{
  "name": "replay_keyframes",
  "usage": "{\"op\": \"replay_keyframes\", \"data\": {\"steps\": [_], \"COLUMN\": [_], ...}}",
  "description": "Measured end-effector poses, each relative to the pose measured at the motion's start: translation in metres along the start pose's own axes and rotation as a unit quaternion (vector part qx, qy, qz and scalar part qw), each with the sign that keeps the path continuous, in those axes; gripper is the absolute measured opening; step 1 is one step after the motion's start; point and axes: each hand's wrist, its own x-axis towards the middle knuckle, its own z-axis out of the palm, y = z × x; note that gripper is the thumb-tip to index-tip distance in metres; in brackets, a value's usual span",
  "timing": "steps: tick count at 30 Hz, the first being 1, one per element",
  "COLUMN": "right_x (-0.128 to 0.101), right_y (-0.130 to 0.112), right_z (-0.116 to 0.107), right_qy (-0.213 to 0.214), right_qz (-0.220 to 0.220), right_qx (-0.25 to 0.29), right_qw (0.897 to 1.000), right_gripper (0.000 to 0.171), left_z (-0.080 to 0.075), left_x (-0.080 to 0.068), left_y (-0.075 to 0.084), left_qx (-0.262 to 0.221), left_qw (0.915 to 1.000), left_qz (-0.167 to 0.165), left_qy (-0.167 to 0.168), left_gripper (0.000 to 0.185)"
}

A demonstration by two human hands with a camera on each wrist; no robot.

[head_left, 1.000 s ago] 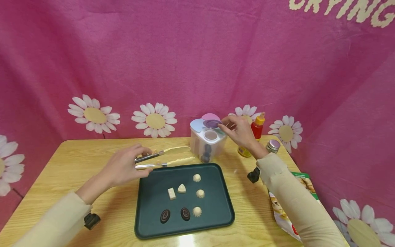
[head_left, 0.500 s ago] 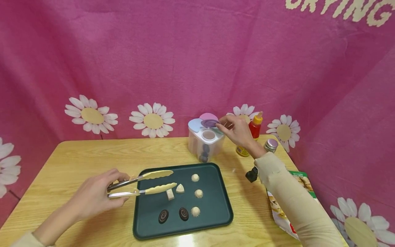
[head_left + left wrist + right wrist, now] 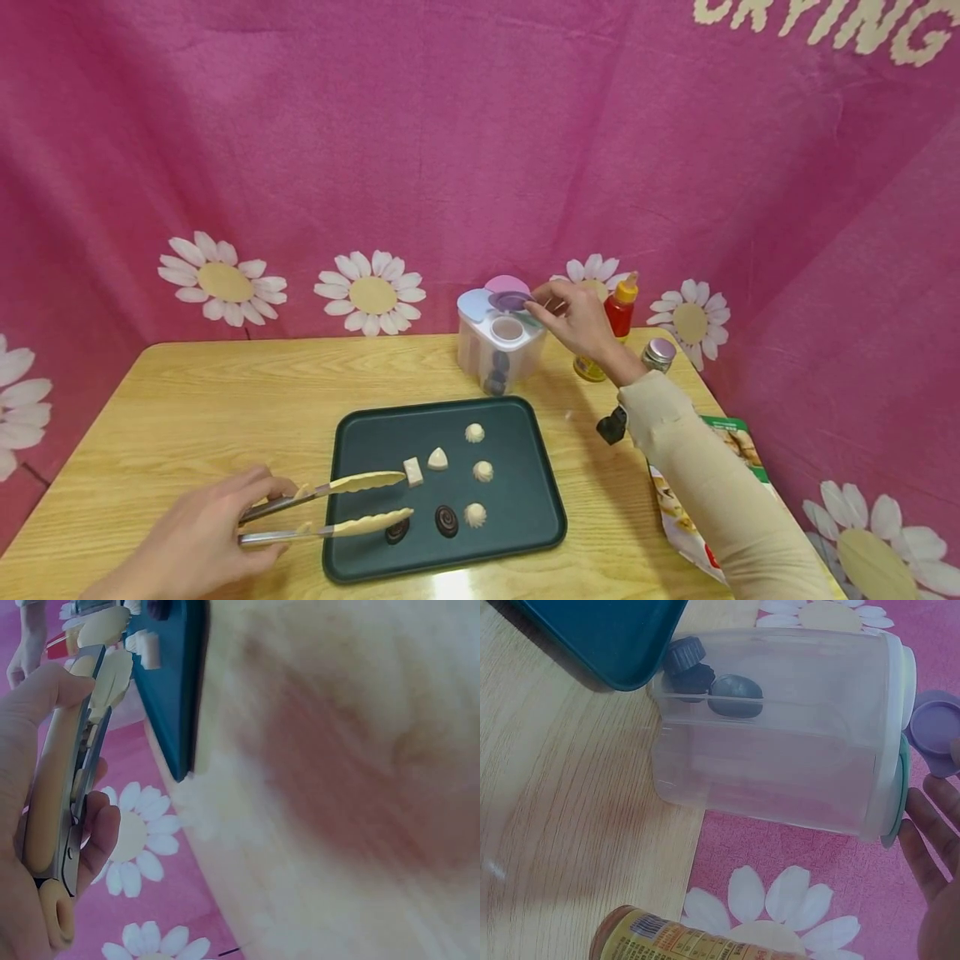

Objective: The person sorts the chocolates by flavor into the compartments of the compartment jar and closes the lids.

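Observation:
My left hand (image 3: 198,533) grips tongs (image 3: 367,482) with cream-coloured tips, spread apart over the left side of the dark green tray (image 3: 525,525). The lower tip overlaps a dark oval swirl chocolate (image 3: 396,533); nothing sits between the tips. A second dark chocolate (image 3: 446,521), a white block (image 3: 413,472), a white triangular piece (image 3: 438,459) and several cream rosettes, one at front (image 3: 475,515), lie on the tray. My right hand (image 3: 576,321) pinches the raised purple lid (image 3: 934,724) of a clear container (image 3: 795,765). Dark pieces (image 3: 736,697) lie inside one compartment.
Behind my right forearm stand a red squeeze bottle (image 3: 619,315) with a yellow cap and a small jar (image 3: 658,353). A printed food bag (image 3: 682,521) lies at the table's right edge. A pink curtain (image 3: 450,150) hangs behind the table.
My left hand has carried the tongs from near the container back toward the left and front, down over the tray's left side. My right hand stays at the purple lid.

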Motion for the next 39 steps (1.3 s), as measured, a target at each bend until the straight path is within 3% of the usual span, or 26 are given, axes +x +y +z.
{"op": "replay_keyframes", "data": {"steps": [4, 9, 14, 30, 33, 36, 39], "right_x": [0.000, 0.000, -0.001, -0.003, -0.003, -0.003, -0.003], "right_y": [0.000, 0.000, -0.001, -0.001, -0.001, 0.000, 0.000], "right_z": [0.001, 0.001, 0.001, 0.001, 0.001, 0.001, 0.001], "right_qy": [-0.001, 0.002, -0.001, -0.001, -0.001, -0.001, 0.001], "right_qz": [-0.006, -0.010, -0.004, 0.000, 0.001, 0.000, 0.001], "right_qx": [0.001, 0.000, 0.001, -0.001, 0.002, 0.002, 0.000], "right_qw": [1.000, 1.000, 1.000, 1.000, 1.000, 1.000, 1.000], "right_gripper": [0.015, 0.016, 0.016, 0.016, 0.016, 0.016, 0.017], "left_z": [0.005, 0.010, 0.015, 0.018, 0.017, 0.015, 0.011], "left_x": [-0.006, -0.008, -0.007, -0.008, -0.007, -0.003, 0.005], "left_y": [-0.002, -0.002, 0.000, -0.003, -0.002, 0.000, 0.003], "left_qx": [-0.030, -0.058, -0.072, -0.075, -0.073, -0.053, -0.038], "left_qw": [0.9976, 0.9843, 0.9767, 0.9829, 0.9890, 0.9969, 0.9992], "left_qz": [-0.027, -0.101, -0.134, -0.102, -0.073, -0.020, 0.010], "left_qy": [-0.057, -0.132, -0.152, -0.133, -0.107, -0.054, -0.007], "left_gripper": [0.046, 0.048, 0.048, 0.044, 0.044, 0.042, 0.042]}}
